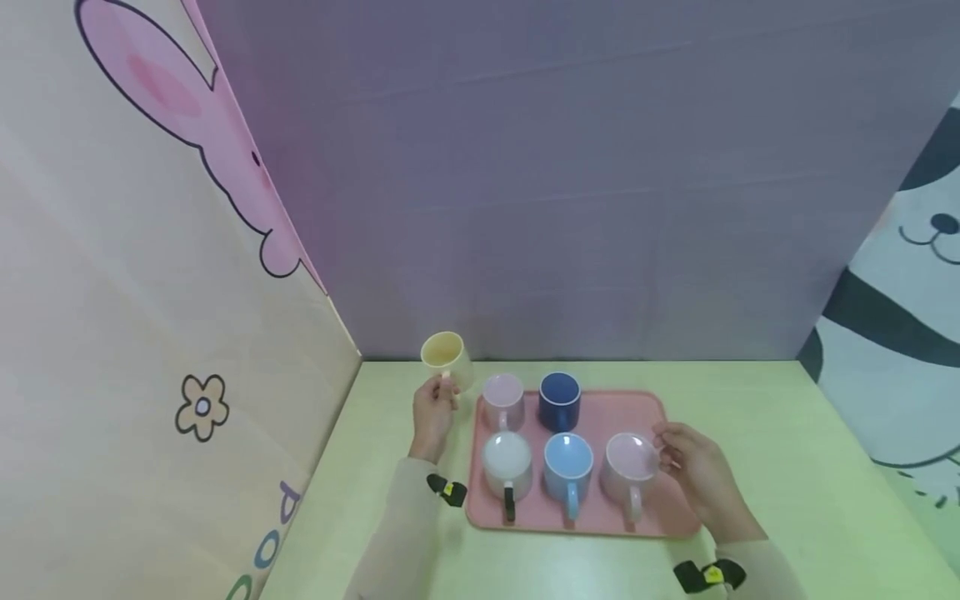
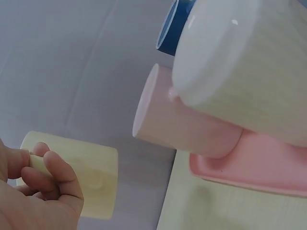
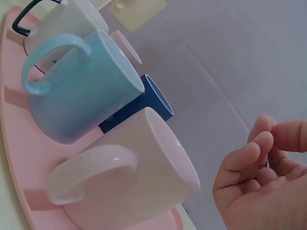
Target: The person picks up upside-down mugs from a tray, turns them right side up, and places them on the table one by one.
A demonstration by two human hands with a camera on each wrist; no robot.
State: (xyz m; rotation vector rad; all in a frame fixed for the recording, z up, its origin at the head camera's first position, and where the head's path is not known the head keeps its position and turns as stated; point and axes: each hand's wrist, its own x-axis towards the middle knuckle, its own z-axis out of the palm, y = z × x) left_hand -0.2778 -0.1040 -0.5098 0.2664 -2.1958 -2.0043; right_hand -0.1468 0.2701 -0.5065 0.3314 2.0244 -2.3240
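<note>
My left hand (image 1: 432, 417) grips the handle of a pale yellow mug (image 2: 98, 175), holding it up beyond the back left corner of a pink tray (image 1: 622, 408). My right hand (image 1: 699, 473) is beside the large pale pink mug (image 3: 139, 184) at the tray's front right. In the right wrist view its fingers are loosely curled, thumb near the fingertips, apart from that mug and holding nothing. A light blue mug (image 1: 567, 467) and a white mug with a black handle (image 1: 507, 471) share the front row. Behind them stand a small pink mug (image 1: 503, 404) and a dark blue mug (image 1: 559, 404).
The tray lies on a light yellow-green table (image 1: 390, 500). A grey-purple wall (image 1: 562, 208) rises at the table's back edge. A left panel (image 1: 150, 333) carries a pink cartoon and a flower; a right panel (image 1: 915, 350) shows a black-and-white cartoon animal.
</note>
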